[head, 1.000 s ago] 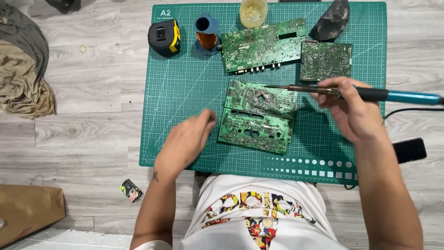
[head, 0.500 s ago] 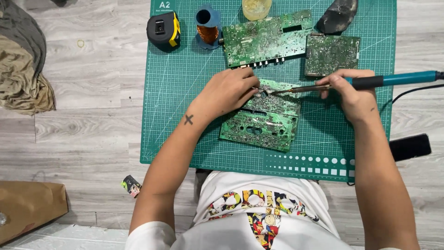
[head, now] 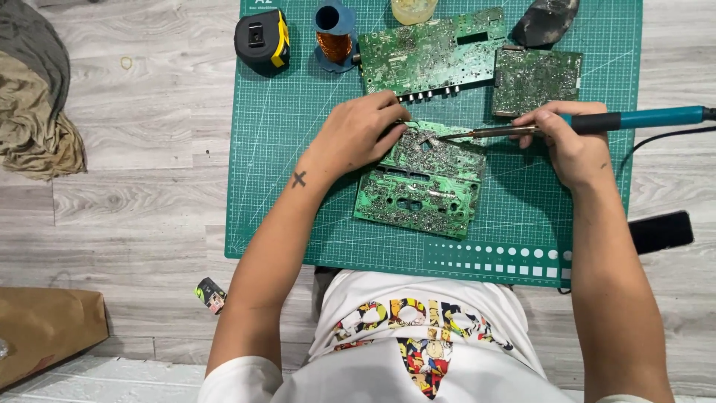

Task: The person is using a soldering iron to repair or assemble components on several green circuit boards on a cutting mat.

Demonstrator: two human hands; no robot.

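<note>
Holding the blue soldering iron (head: 597, 122) in the right hand (head: 570, 145), fingers wrapped around it, tip touching the green circuit board (head: 421, 179) (lying on the green mat (head: 283, 164)); left hand (head: 358, 134) fingers pinching at the board's top edge.

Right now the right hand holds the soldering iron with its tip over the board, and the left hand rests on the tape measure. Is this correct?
Not quite. In the head view the left hand rests on the top edge of the board, not on the tape measure, which lies apart at the mat's far corner. The right hand does hold the soldering iron, tip over the board.
</note>
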